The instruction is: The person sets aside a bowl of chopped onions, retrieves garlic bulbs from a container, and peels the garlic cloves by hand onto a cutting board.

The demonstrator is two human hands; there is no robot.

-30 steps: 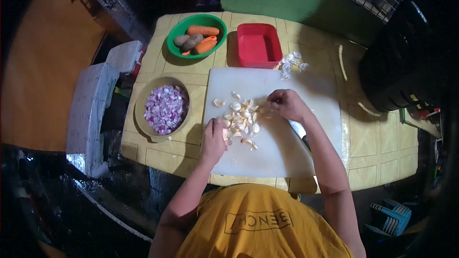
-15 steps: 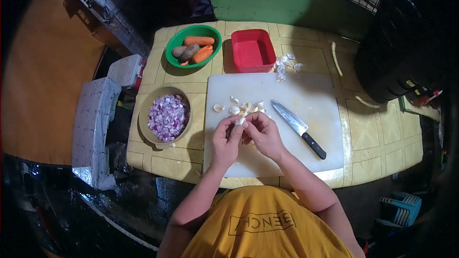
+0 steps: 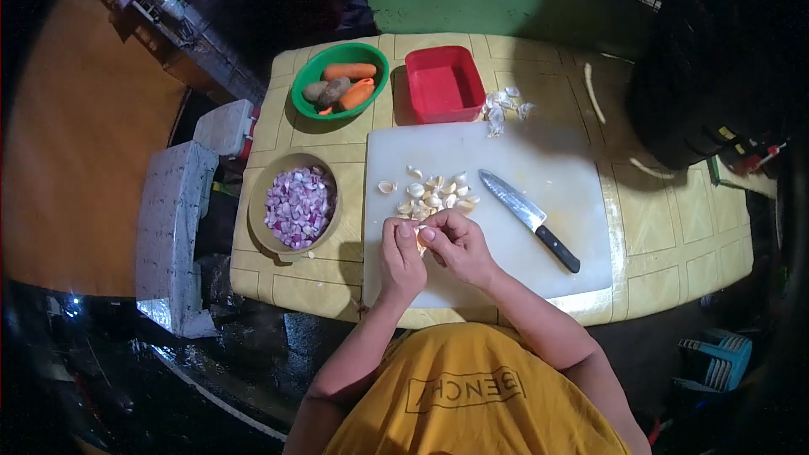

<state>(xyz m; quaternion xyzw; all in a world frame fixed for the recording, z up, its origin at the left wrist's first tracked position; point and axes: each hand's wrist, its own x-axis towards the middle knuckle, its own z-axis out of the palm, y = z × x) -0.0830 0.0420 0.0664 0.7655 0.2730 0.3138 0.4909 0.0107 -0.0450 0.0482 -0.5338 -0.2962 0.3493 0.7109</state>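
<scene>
Between the fingertips of my left hand (image 3: pixel 402 261) and my right hand (image 3: pixel 460 246) is a garlic clove (image 3: pixel 421 239), partly hidden by the thumbs. Both hands are closed in a pinch around it, over the near part of the white cutting board (image 3: pixel 514 147). Just beyond my fingers lies a loose pile of garlic cloves (image 3: pixel 434 194). A knife (image 3: pixel 531 221) with a black handle rests on the board to the right, its blade pointing away and to the left.
Left of the board stands a bowl of chopped red onion (image 3: pixel 298 206). Farther back are a green bowl (image 3: pixel 302 105) with carrots and brown root vegetables, a red container (image 3: pixel 447 84), and papery garlic skins (image 3: pixel 499 109). A large black object (image 3: pixel 683 93) occupies the right side.
Both hands have drawn slightly toward my body with the clove, uncovering more of the garlic pile. The clove now shows an orange-tan side between the thumbs. The knife stays put.
</scene>
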